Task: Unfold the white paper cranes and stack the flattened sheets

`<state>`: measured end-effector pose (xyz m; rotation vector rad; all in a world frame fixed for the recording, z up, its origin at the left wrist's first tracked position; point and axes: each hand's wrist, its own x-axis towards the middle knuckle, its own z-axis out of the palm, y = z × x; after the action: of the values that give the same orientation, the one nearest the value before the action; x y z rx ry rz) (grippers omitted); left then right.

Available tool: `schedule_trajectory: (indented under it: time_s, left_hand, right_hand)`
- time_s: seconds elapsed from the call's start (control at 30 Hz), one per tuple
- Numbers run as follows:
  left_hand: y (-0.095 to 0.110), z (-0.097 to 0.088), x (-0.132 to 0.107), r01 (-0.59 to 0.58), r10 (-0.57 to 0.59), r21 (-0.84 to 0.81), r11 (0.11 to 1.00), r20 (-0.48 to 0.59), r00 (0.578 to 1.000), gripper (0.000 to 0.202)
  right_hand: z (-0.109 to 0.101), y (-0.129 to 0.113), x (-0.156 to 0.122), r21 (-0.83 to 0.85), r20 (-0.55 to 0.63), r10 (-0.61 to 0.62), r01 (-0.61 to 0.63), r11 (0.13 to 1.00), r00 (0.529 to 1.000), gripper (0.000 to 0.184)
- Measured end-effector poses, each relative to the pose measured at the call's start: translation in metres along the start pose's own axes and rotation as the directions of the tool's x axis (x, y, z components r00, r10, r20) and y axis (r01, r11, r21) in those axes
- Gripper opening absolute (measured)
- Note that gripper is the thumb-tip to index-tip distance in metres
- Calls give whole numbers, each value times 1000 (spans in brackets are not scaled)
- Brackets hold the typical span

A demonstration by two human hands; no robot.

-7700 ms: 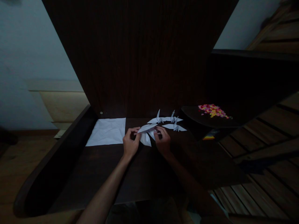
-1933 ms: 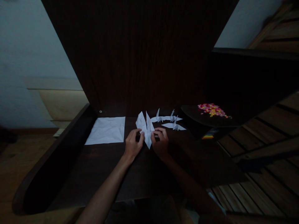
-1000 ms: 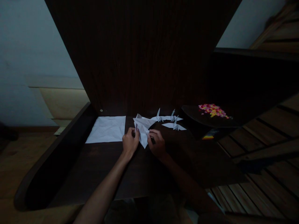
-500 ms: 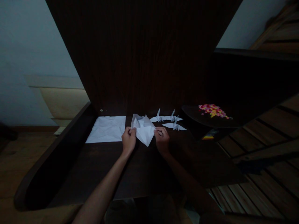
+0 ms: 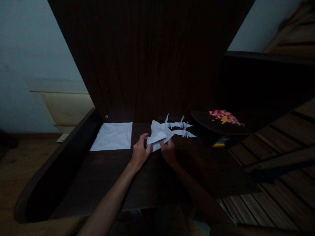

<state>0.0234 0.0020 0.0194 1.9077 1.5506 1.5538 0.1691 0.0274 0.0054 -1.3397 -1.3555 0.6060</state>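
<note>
A partly folded sheet of white paper (image 5: 157, 136) is held a little above the dark desk, its near part bent over in a flap. My left hand (image 5: 141, 150) has the paper's left edge between thumb and curled fingers. At the near right edge, my right hand (image 5: 168, 151) pinches the paper, thumb on top and fingers hidden underneath. Just beyond, to the right, several folded paper cranes stand on the desk; one crane (image 5: 185, 132) lies nearest. To the left of my hands a creased white sheet (image 5: 112, 136) lies flat.
A raised dark shelf (image 5: 204, 121) at the right bears a pile of small pink, red and yellow pieces (image 5: 224, 117). The desk (image 5: 105, 183) has a tall back panel (image 5: 157, 59) and a raised left side (image 5: 54, 167). The room is dim.
The paper has been turned and its near part bent up into a flap. My left hand has moved right and its fingers have loosened; my right hand has shifted slightly left and nearer.
</note>
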Motion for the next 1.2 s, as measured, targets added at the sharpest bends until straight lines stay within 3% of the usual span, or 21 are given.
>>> schedule_trajectory:
  time_s: [0.13, 0.27, 0.43, 0.67, 0.83, 0.93, 1.07, 1.2]
  left_hand:
    - [3, -3, 3, 12, -12, 1, 1000, 23, 1000, 34]
    - [5, -6, 7, 146, -145, -30, 989, 25, 989, 23]
    - [3, -6, 12, 321, -329, -150, 935, -32, 944, 26]
    - [-2, -3, 18, 438, -501, -397, 807, -65, 863, 37]
    - [-5, -3, 18, 469, -581, -489, 735, -99, 808, 40]
    - [-10, 0, 19, 482, -650, -620, 619, -60, 758, 40]
    - [-11, 5, 21, 463, -712, -803, 374, 72, 699, 43]
    - [-5, 3, 22, 474, -718, -839, 267, 155, 678, 40]
  right_hand:
    - [-4, -5, 3, 65, -15, 23, -22, 998, 1000, 37]
    - [-5, -10, 1, 168, -37, 77, -70, 983, 996, 41]
    - [-4, -13, 3, 345, -69, 131, -99, 933, 989, 38]
    - [1, -4, 12, 620, 32, 296, -251, 744, 955, 38]
    - [5, 2, 13, 686, 14, 304, -230, 690, 952, 33]
    - [6, 2, 15, 763, 30, 336, -239, 600, 941, 26]
    - [6, 1, 22, 845, 137, 432, -332, 418, 892, 16]
    - [4, 3, 26, 839, 278, 427, -434, 328, 860, 19]
